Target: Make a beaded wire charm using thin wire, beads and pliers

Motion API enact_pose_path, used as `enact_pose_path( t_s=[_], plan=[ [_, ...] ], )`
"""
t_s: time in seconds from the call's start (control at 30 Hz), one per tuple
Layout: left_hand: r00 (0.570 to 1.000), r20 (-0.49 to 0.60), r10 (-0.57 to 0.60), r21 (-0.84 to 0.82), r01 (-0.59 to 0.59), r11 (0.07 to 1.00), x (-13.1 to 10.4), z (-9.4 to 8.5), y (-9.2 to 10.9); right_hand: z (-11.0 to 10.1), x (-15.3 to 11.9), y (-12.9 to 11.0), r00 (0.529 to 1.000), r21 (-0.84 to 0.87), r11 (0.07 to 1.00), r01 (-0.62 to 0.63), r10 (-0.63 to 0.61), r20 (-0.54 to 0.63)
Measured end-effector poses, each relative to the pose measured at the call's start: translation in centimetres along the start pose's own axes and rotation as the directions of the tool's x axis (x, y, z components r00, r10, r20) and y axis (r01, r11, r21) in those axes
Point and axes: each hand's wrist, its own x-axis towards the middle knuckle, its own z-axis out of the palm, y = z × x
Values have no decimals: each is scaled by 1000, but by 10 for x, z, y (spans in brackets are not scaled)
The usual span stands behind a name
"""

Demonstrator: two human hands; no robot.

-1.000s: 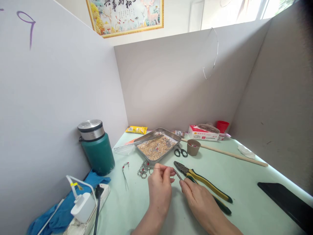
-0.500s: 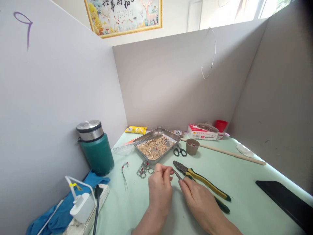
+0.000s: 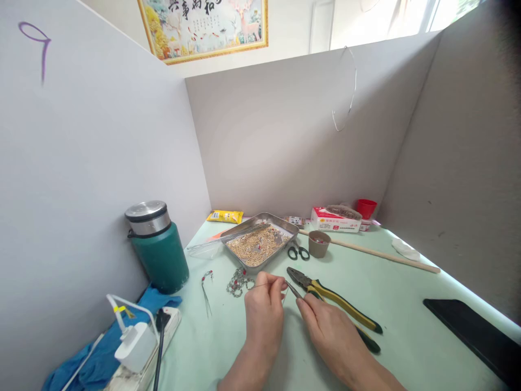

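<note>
Head view: left hand (image 3: 264, 312) pinches a thin wire (image 3: 259, 285); right hand (image 3: 331, 328) is closed on a slim metal tool (image 3: 293, 290). The tool's long axis slants forward and leftward from the right fingers—its tip beside the left fingertips, where the wire is held. Contact between tip and wire: cannot be confirmed. Large pliers (image 3: 337, 303) lie just beyond the right hand.

The right hand (image 3: 334, 331) totally hides the back end of the thin tool (image 3: 294, 291), and the tip of the wire (image 3: 261, 285) in the left hand (image 3: 264, 312) is way too tiny to make out. Wall picture (image 3: 207, 30) gets chopped up top.
</note>
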Motion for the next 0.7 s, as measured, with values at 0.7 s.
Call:
enact_pose_path(
  t_s=[0.7],
  plan=[
    [986, 8, -164, -133, 164, 978, 7, -1, 0, -5, 1, 1, 997, 207, 977, -45, 30, 73]
  ],
)
